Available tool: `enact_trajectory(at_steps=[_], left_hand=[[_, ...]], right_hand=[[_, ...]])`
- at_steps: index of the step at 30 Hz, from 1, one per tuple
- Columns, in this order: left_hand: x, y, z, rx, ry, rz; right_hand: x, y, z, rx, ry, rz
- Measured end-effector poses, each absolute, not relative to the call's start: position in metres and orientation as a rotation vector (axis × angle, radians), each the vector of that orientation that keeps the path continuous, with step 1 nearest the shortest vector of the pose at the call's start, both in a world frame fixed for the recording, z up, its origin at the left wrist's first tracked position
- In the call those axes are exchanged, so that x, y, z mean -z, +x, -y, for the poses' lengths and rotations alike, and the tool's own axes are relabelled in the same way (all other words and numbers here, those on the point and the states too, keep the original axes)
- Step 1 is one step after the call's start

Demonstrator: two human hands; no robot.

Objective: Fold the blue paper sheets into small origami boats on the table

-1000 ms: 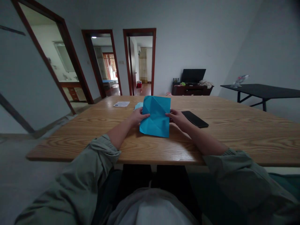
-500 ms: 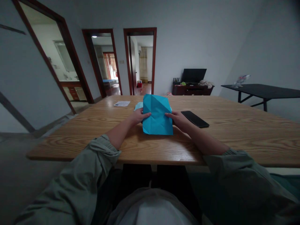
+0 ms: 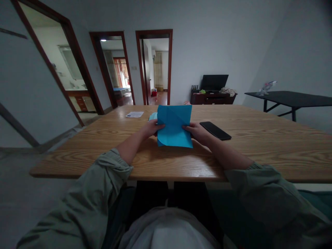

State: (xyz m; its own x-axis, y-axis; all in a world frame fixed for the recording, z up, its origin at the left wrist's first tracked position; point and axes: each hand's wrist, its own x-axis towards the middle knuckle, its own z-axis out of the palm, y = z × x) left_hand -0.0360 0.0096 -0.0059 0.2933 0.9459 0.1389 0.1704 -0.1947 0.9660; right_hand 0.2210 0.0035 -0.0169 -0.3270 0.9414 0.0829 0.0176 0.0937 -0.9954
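Both hands hold a creased square of blue paper (image 3: 174,125) upright and slightly tilted, the left hand (image 3: 151,129) clamped on its left edge and the right hand (image 3: 197,133) on its right. The hands stay apart, with the sheet spanning the gap between them. A folded corner shows at the sheet's lower left, just below the left hand. The sheet stands over a wooden table (image 3: 259,148) (whether its lower edge touches the wood, you cannot tell from this angle).

Just beyond the left hand, a pale blue piece of paper (image 3: 153,116) lies partly hidden behind the sheet. Farther out past that hand is a small printed card (image 3: 134,114). A black smartphone (image 3: 215,130) lies on the table just beyond the right hand's fingers. Grey-green sleeves (image 3: 111,169) are pushed up both forearms. Well beyond the hands, a dark cabinet (image 3: 211,99) carries a monitor (image 3: 214,82), and a black table (image 3: 285,95) stands farther to the right.
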Motion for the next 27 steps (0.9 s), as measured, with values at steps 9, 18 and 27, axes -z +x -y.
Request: enact_trajectory(at_steps=[9, 18, 27], left_hand=[[0.010, -0.044, -0.014, -0.994, 1.483, -0.955], [0.003, -0.051, -0.011, -0.876, 1.340, -0.825], [0.001, -0.046, -0.004, -0.889, 1.658, -0.932]], right_hand=[[0.012, 0.221, 0.003, -1.394, -0.973, 1.485], [0.006, 0.223, 0.010, -1.414, -0.998, 1.468], [0.004, 0.220, 0.011, -1.309, -1.011, 1.515]])
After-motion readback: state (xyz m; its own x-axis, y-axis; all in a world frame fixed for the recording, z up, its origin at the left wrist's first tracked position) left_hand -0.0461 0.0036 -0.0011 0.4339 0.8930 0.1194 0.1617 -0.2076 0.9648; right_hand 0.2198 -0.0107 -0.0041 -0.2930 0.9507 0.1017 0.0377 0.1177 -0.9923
